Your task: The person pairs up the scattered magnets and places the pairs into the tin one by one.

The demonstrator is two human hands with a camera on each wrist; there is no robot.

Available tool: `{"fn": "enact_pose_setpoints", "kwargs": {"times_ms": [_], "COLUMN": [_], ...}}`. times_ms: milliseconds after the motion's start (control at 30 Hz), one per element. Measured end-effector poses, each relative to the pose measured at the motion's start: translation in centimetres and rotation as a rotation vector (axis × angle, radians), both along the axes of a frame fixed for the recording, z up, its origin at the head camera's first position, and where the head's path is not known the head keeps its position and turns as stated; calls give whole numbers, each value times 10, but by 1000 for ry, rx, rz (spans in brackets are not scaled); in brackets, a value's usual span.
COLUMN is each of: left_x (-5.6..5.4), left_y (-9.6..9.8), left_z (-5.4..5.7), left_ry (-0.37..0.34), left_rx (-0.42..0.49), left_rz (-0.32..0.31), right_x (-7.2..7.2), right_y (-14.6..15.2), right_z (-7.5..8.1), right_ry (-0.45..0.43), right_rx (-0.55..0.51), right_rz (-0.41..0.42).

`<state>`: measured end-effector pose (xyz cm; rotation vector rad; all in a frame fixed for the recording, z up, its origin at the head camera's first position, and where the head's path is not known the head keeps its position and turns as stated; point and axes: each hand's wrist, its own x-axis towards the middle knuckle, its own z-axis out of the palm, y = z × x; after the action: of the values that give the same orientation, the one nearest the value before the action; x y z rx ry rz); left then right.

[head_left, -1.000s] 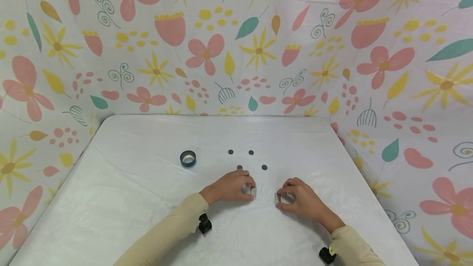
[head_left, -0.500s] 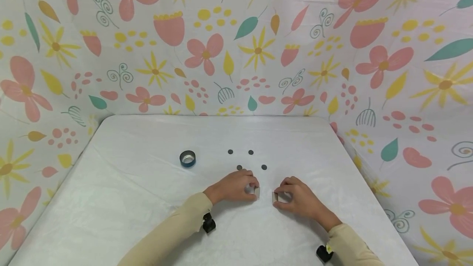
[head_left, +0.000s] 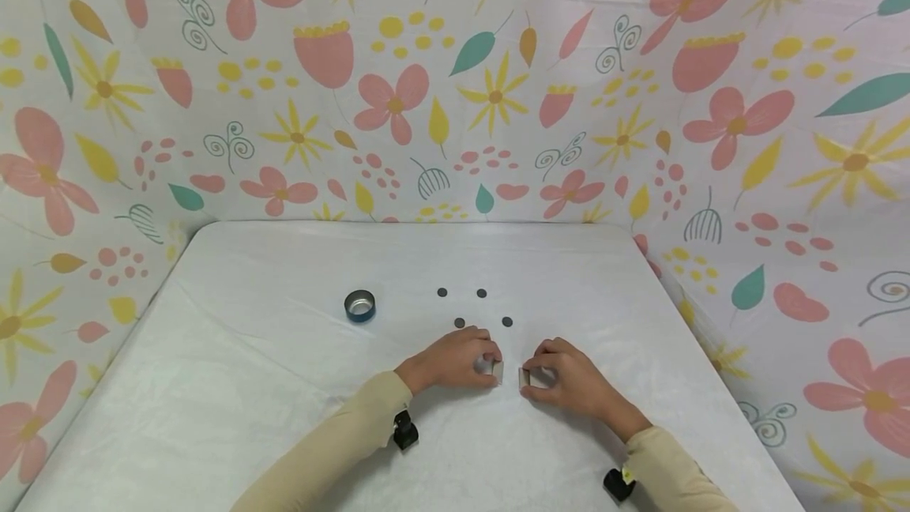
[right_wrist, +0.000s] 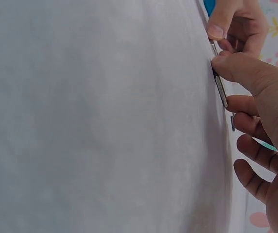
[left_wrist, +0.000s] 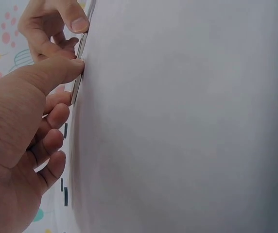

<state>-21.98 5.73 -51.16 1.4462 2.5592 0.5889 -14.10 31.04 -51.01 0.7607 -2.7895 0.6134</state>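
Low over the white table my left hand (head_left: 451, 360) pinches a thin pale-grey rectangular plate (head_left: 498, 373) between thumb and forefinger. Facing it, my right hand (head_left: 576, 382) pinches a second such plate (head_left: 524, 380) by its edges. A narrow gap parts the two plates in the head view. From the left wrist, the plate (left_wrist: 78, 87) shows edge-on, flat at the table surface; its other fingers curl loosely. The right wrist view gives the other plate (right_wrist: 220, 91) a metallic-looking edge. What kind of plates they are, I cannot tell.
Several small dark discs lie beyond the hands, among them a near left disc (head_left: 459, 323) and a near right disc (head_left: 507, 322). Farther left stands a small round container (head_left: 359, 316), dark blue outside and silvery inside. A flower-printed cloth (head_left: 398, 141) surrounds the white table (head_left: 235, 322).
My left hand has shifted right with its plate, and my right hand slightly left with its own. The gap between the plates has narrowed. Discs and container stay put.
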Motion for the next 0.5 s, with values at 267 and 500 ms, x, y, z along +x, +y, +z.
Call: {"fn": "enact_pose_setpoints", "kwargs": {"times_ms": [267, 500], "left_x": [-1, -2], "left_y": [4, 5], "left_z": [-3, -5], "left_ry": [-15, -52], "left_rx": [30, 51], "left_rz": [-27, -24], "right_x": [-2, -3], "right_y": [-1, -3], "right_z": [-1, -4], "right_ry": [-15, -2], "right_rx": [-9, -20], "right_rz": [-11, -21]}}
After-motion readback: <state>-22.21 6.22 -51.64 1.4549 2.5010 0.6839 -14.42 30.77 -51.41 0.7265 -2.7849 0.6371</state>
